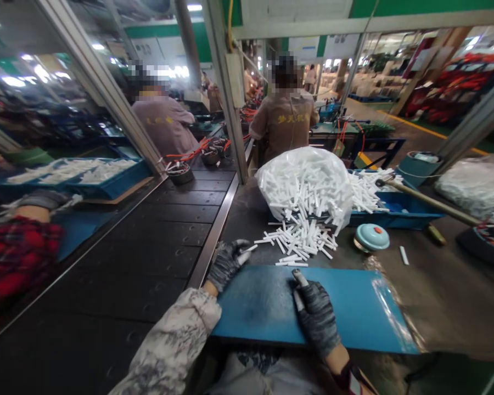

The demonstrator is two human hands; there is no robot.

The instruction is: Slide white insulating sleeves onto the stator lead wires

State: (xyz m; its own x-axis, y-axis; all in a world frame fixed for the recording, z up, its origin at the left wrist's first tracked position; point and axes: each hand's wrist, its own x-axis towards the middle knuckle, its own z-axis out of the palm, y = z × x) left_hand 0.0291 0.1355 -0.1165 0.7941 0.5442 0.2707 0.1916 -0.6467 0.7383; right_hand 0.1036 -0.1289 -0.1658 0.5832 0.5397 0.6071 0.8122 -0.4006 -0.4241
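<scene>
One patterned sleeve (168,340) crosses lower left of centre, beside one blue board (362,307), with one clear bag (304,175) above mid-frame. Of two gloved hands, the left hand (226,263), near centre, pinches one white tube (251,248) between thumb and fingers, while the right hand (316,312), lower right of centre, curls its fingers, whether holding anything I cannot tell. One turquoise lidded pot (371,237) sits right of centre; loose white tubes (307,238), too many to count, lie mid-frame.

Bright ceiling lights (195,7) glowed overhead, grey metal posts (102,82) rose near green panels (428,7), and a yellow line (432,133) crossed the brownish floor (415,140) at right.
</scene>
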